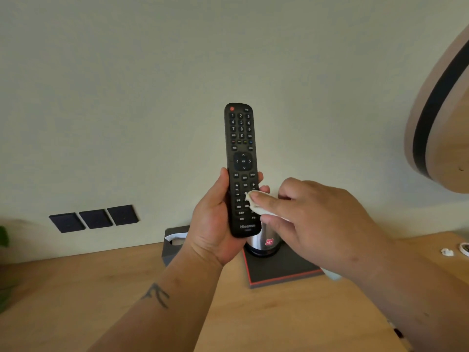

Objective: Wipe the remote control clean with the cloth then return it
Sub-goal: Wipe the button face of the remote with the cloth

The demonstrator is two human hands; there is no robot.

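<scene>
A long black remote control (241,148) stands upright in the air in front of the wall, buttons facing me. My left hand (215,224) grips its lower half from the left, fingertips wrapping round the right edge. My right hand (312,219) comes in from the right and pinches a small white cloth (256,204) against the lower right buttons of the remote. Most of the cloth is hidden under my fingers.
Below the hands is a wooden tabletop (101,295). On it stand a steel kettle (264,242) on a black tray with a red edge (284,273) and a dark tissue box (175,242). Three dark wall sockets (94,218) sit at left, a round wooden object (441,118) at right.
</scene>
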